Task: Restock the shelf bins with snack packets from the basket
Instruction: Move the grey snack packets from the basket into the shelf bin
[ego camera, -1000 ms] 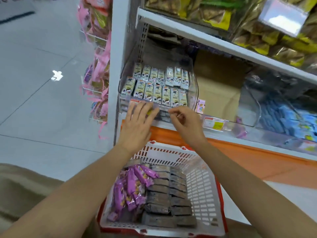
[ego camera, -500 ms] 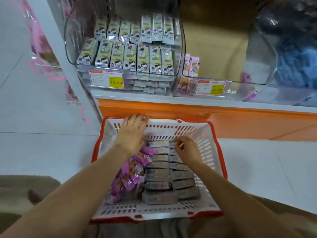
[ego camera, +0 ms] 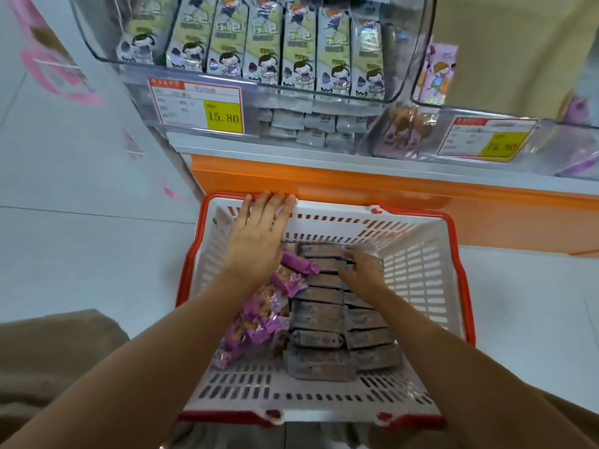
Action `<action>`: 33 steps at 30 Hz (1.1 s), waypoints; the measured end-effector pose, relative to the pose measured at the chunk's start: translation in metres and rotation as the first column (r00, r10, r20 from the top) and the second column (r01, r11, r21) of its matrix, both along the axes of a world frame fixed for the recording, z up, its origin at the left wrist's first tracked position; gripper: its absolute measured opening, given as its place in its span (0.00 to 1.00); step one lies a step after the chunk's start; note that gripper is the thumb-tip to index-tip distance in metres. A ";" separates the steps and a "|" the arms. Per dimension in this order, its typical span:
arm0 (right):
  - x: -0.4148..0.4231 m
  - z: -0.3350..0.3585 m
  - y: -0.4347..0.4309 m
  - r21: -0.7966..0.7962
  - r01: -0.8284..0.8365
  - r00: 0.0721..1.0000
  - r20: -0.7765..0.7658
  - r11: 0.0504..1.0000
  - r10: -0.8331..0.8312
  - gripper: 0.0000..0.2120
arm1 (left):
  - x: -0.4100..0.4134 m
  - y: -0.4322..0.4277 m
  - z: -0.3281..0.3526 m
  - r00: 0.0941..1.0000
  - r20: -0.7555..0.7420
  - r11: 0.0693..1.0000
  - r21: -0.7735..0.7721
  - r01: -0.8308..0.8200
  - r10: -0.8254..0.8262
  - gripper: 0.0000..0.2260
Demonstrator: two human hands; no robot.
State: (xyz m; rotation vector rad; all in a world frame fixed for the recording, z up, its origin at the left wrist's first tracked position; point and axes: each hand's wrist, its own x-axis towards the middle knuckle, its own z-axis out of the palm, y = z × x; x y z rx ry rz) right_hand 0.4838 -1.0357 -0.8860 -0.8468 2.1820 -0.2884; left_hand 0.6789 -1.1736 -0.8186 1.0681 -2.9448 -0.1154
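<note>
At 12 o'clock beyond your basket [ego camera: 453, 241], a clear shelf bin [ego camera: 418, 43] holds upright packets above a yellow price tag [ego camera: 223, 116]. Purple packets [ego camera: 259, 315] crowd the basket's 9 o'clock side. The grey snack packets [ego camera: 317, 319] lie flat in the basket, long axes 9-to-3. Your left hand [ego camera: 259, 234] rests on the far rim, fingers released. Your right hand [ego camera: 363, 270] touches the grey packets, but you cannot tell whether its fingers grasp one.

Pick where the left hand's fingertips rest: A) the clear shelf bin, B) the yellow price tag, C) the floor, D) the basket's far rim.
D: the left hand reaches across the basket, its straight fingers lying on the red-and-white far rim.
</note>
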 end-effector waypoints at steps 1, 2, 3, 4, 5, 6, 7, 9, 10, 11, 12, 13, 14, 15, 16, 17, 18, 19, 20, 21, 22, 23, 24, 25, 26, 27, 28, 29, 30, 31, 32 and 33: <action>0.001 -0.002 -0.004 0.035 -0.019 1.000 0.012 0.999 0.018 0.26 | 0.000 0.000 0.000 1.000 0.008 1.000 0.012 -0.004 0.003 0.38; 0.001 -0.003 -0.008 0.068 -0.027 0.999 0.030 0.997 0.025 0.27 | 0.000 0.001 0.000 1.000 0.012 1.000 0.022 -0.006 0.006 0.38; 0.002 -0.004 -0.012 0.087 -0.027 0.999 0.044 0.996 0.023 0.28 | 0.001 0.001 -0.001 1.000 0.002 1.000 0.022 -0.008 0.008 0.37; 0.002 -0.005 -0.015 0.104 -0.030 0.999 0.048 0.994 0.026 0.28 | 0.001 0.001 -0.001 1.000 -0.015 1.000 0.014 -0.009 0.009 0.37; 0.002 -0.007 -0.017 0.128 -0.050 0.998 0.036 0.991 0.046 0.28 | 0.001 0.001 -0.002 0.999 -0.035 1.000 0.009 -0.009 0.010 0.37; 0.002 -0.007 -0.019 0.150 -0.076 0.997 0.018 0.986 0.074 0.29 | 0.001 0.001 -0.003 0.999 -0.050 1.000 0.006 -0.009 0.009 0.36; 0.003 -0.008 -0.020 0.171 -0.084 0.996 -0.001 0.982 0.085 0.29 | 0.002 0.001 -0.004 0.998 -0.058 1.000 0.008 -0.006 0.007 0.37; 0.003 -0.010 -0.021 0.180 -0.059 0.998 0.007 0.982 0.058 0.29 | 0.002 0.002 -0.004 0.998 -0.063 1.000 0.010 -0.003 0.004 0.38; 0.005 -0.009 -0.022 0.184 -0.043 0.999 0.024 0.982 0.039 0.28 | 0.003 0.002 -0.003 0.998 -0.063 1.000 0.013 -0.001 0.002 0.38; 0.006 -0.009 -0.022 0.170 -0.027 0.999 0.028 0.985 0.022 0.28 | 0.003 0.002 -0.003 0.998 -0.062 1.000 0.015 0.001 0.000 0.38; 0.005 -0.008 -0.024 0.145 -0.001 0.999 0.043 0.989 -0.005 0.27 | 0.003 0.002 -0.004 0.998 -0.059 1.000 0.013 0.001 0.000 0.39; 0.004 -0.008 -0.025 0.118 0.036 0.997 0.058 0.992 -0.043 0.25 | 0.003 0.002 -0.004 0.998 -0.060 1.000 0.007 0.001 -0.001 0.39; 0.001 -0.009 -0.025 0.080 0.080 0.993 0.084 0.994 -0.086 0.22 | 0.003 0.001 -0.004 0.998 -0.063 1.000 0.002 0.002 -0.002 0.40; 0.000 -0.008 -0.025 0.040 0.113 0.988 0.103 0.993 -0.116 0.19 | 0.003 0.001 -0.004 0.998 -0.066 1.000 0.002 0.003 -0.003 0.40; -0.001 -0.004 -0.025 0.014 0.138 0.984 0.115 0.990 -0.138 0.16 | 0.003 0.001 -0.004 0.998 -0.067 1.000 0.005 0.003 -0.003 0.40; -0.001 0.001 -0.026 -0.016 0.147 0.984 0.108 0.989 -0.144 0.14 | 0.003 0.001 -0.004 0.998 -0.068 1.000 0.009 0.003 -0.002 0.40; -0.001 0.003 -0.025 -0.033 0.156 0.983 0.105 0.987 -0.152 0.14 | 0.003 0.002 -0.003 0.998 -0.066 1.000 0.012 0.002 -0.001 0.40; 0.000 0.006 -0.025 -0.042 0.163 0.982 0.107 0.986 -0.158 0.13 | 0.003 0.002 -0.003 0.998 -0.063 1.000 0.015 0.001 0.000 0.40; 0.001 0.008 -0.025 -0.049 0.166 0.981 0.113 0.985 -0.160 0.13 | 0.003 0.002 -0.003 0.998 -0.062 1.000 0.019 -0.001 0.003 0.40; 0.002 0.009 -0.023 -0.056 0.168 0.980 0.116 0.984 -0.161 0.13 | 0.003 0.002 -0.002 0.998 -0.065 1.000 0.023 -0.003 0.005 0.40; 0.004 0.010 -0.022 -0.073 0.177 0.979 0.118 0.981 -0.168 0.12 | 0.003 0.002 -0.002 0.998 -0.070 1.000 0.024 -0.003 0.004 0.40; 0.006 0.011 -0.022 -0.100 0.195 0.977 0.110 0.976 -0.184 0.11 | 0.003 0.002 -0.002 0.997 -0.074 1.000 0.025 0.001 0.001 0.40; 0.008 0.012 -0.023 -0.137 0.215 0.974 0.100 0.967 -0.202 0.10 | 0.004 0.002 -0.001 0.997 -0.074 1.000 0.028 0.005 -0.003 0.40; 0.012 0.012 -0.024 -0.174 0.238 0.971 0.082 0.956 -0.227 0.09 | 0.004 0.001 -0.001 0.997 -0.075 1.000 0.028 0.008 -0.006 0.40; 0.017 0.013 -0.027 -0.201 0.257 0.966 0.061 0.945 -0.249 0.08 | 0.005 0.001 -0.001 0.997 -0.077 1.000 0.027 0.011 -0.009 0.40; 0.022 0.013 -0.030 -0.218 0.268 0.963 0.032 0.938 -0.268 0.07 | 0.005 0.000 -0.002 0.997 -0.077 1.000 0.026 0.013 -0.011 0.40; 0.027 0.014 -0.034 -0.227 0.279 0.959 0.005 0.933 -0.285 0.06 | 0.005 0.000 -0.002 0.997 -0.075 1.000 0.027 0.014 -0.011 0.40; 0.031 0.014 -0.037 -0.230 0.294 0.953 -0.009 0.928 -0.304 0.05 | 0.005 0.000 -0.002 0.997 -0.073 0.999 0.029 0.015 -0.012 0.40; 0.034 0.014 -0.039 -0.226 0.310 0.947 -0.014 0.924 -0.321 0.04 | 0.005 0.000 -0.002 0.997 -0.073 0.999 0.029 0.016 -0.014 0.40; 0.036 0.013 -0.040 -0.220 0.322 0.943 -0.012 0.921 -0.333 0.04 | 0.005 -0.001 -0.002 0.997 -0.074 0.999 0.029 0.016 -0.014 0.40; 0.036 0.014 -0.041 -0.214 0.328 0.941 -0.010 0.920 -0.338 0.04 | 0.005 -0.001 -0.002 0.997 -0.075 0.999 0.029 0.016 -0.014 0.41; 0.036 0.014 -0.041 -0.214 0.329 0.941 0.001 0.920 -0.337 0.05 | 0.004 -0.001 -0.002 0.997 -0.075 0.999 0.029 0.017 -0.015 0.41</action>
